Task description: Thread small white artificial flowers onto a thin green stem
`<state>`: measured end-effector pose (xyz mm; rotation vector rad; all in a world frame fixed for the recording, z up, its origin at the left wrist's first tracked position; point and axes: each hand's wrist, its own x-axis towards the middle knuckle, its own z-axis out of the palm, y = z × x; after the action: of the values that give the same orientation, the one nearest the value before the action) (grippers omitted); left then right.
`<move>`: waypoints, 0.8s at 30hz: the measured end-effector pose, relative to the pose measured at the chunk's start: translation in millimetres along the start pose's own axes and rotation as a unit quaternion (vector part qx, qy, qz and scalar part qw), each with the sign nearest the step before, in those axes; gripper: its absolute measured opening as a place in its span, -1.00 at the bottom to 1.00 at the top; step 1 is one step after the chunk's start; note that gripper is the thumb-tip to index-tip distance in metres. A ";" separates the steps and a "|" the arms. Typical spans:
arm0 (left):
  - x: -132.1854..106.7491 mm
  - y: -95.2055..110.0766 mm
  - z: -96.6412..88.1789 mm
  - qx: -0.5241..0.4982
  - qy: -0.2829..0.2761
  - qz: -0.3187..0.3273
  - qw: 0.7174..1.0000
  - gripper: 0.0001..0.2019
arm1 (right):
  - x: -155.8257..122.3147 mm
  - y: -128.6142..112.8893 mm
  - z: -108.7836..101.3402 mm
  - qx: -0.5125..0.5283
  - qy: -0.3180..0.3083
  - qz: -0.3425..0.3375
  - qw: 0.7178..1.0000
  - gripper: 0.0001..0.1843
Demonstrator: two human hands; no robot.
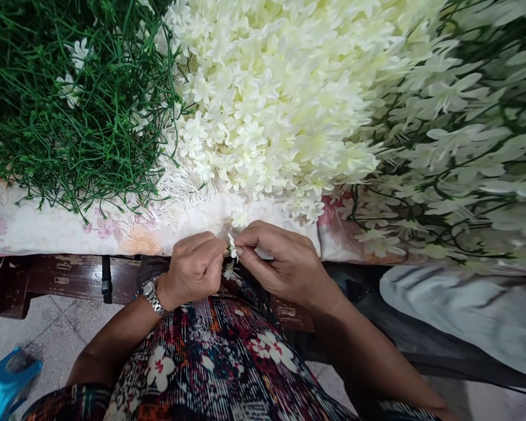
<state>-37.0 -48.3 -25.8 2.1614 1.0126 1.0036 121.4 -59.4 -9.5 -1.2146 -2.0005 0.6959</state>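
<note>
My left hand [197,266], with a watch on its wrist, is closed in a pinch on a green plastic stem, mostly hidden by the fingers. Right beside it, my right hand [278,257] pinches a small white artificial flower [233,248] between thumb and forefinger. Both hands meet just in front of the table's edge, above my lap. A second white flower [230,272] shows just below the fingertips. Beyond the hands lies a large heap of cream-white artificial blossoms [267,111].
Green plastic stems [83,128] are piled at the left, beside thin white strands [175,181]. Stems with white flowers [464,146] fill the right side. A floral cloth [65,225] covers the table. A blue plastic object [9,380] stands on the floor at lower left.
</note>
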 end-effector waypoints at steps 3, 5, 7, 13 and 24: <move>-0.1 -0.3 1.7 0.005 0.007 -0.004 1.000 -0.89 | -0.9 2.2 3.1 0.003 0.008 0.009 1.000 -0.93; 0.0 -0.2 2.6 0.006 0.016 -0.012 1.000 -0.91 | -0.9 3.1 4.2 0.009 0.013 0.019 1.000 -0.93; 0.1 -0.2 3.4 0.010 0.021 -0.016 1.000 -0.92 | -0.7 4.0 4.8 0.017 0.017 0.028 0.999 -0.93; 0.8 0.1 4.6 0.026 0.018 -0.019 0.999 -0.90 | 0.9 6.5 5.0 0.054 0.007 0.029 0.998 -0.92; 1.4 1.1 7.0 0.045 0.026 -0.026 0.998 -0.89 | 1.0 9.3 10.3 0.091 0.031 0.034 0.995 -0.90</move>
<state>-30.3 -48.9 -28.4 2.1796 1.1532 1.0123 118.1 -55.5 -22.5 -1.1842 -1.8097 0.8450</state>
